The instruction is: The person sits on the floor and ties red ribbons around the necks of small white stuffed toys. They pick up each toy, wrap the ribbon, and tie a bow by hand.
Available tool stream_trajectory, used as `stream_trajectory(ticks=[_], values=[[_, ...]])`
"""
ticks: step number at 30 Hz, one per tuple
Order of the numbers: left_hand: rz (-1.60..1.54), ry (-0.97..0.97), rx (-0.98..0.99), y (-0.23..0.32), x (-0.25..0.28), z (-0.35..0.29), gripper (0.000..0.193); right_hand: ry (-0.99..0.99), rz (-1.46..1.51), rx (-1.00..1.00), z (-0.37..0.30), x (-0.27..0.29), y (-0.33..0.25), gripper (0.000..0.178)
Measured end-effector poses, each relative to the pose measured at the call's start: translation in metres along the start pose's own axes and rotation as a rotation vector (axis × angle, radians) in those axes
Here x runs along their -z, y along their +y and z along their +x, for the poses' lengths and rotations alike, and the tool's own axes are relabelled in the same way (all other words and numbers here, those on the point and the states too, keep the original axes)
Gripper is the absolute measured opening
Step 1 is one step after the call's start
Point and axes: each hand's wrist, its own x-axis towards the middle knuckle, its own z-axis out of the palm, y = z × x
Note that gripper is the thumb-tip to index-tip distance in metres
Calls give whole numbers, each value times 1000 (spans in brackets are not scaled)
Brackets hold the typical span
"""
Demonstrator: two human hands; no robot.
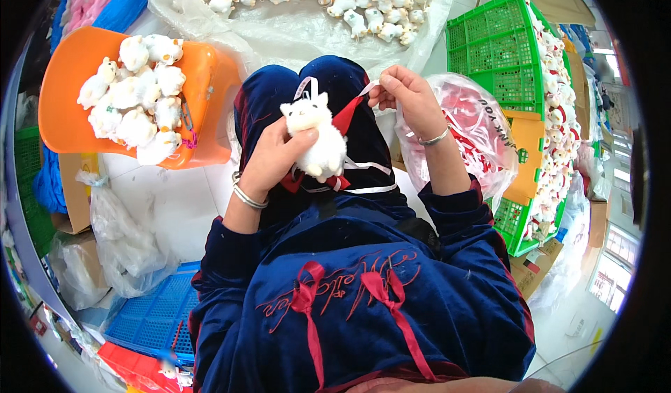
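Observation:
My left hand [271,157] is closed round a small white plush animal [323,141], its thumb across the toy's front and its head toward the far side. A thin white ribbon [368,88] is pinched between the fingertips of my right hand [411,103], off to the toy's right. Red triangular cloth [345,116] hangs by that ribbon, beside the plush. On my lap, more white ribbon [367,189] and red cloth lie under the toy, partly hidden by it. Another white ribbon loop [305,84] stands just beyond the toy's head.
On my left, an orange plastic chair [59,110] bears a heap of white plush toys [136,96]. Many more lie on clear plastic sheeting [293,30] ahead. At right are a clear bag [482,124] of red and white pieces and green crates [493,57]. A blue crate [150,316] sits lower left.

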Motion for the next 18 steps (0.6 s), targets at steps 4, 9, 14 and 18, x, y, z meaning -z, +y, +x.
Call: stream_trajectory(ticks=[4,9,14,18], values=[[63,-4,34,-8,3,-13,49,181,-446,231,7,20,30,11],[-85,12,49,-16,6,-19,53,232,-716,696,-14,-10,2,20],[-113,-6,30,-16,3,-17,55,-98,-845,818,-28,-27,4,33],[-103,-16,66,-15,-1,-17,55,90,-642,664,-18,-10,24,26]])
